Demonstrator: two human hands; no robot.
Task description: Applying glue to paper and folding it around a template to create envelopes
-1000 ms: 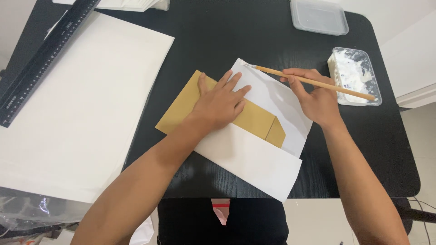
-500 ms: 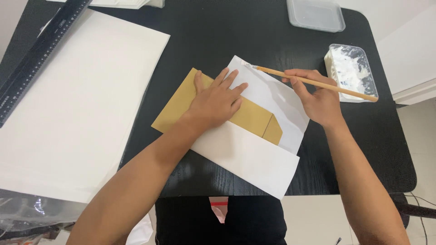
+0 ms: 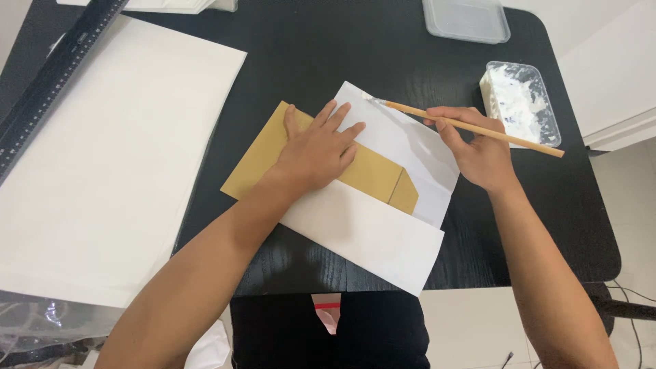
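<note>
Brown paper envelope [image 3: 372, 174] lies slantwise on our black desk [image 3: 307, 61], long axis running from upper left to lower right, over a white sheet [image 3: 369, 236]. Our left hand [image 3: 318, 147] presses flat on it, fingers spread. Our right hand [image 3: 478, 147] pinches a wooden brush [image 3: 471, 128], its white-tipped end pointing left at the sheet's upper corner.

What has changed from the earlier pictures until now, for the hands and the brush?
The right hand keeps its grip on the wooden brush, and its white tip has shifted a little toward the upper corner of the white sheet. The left hand stays flat on the brown folded paper. The tub of white paste has not moved.
</note>
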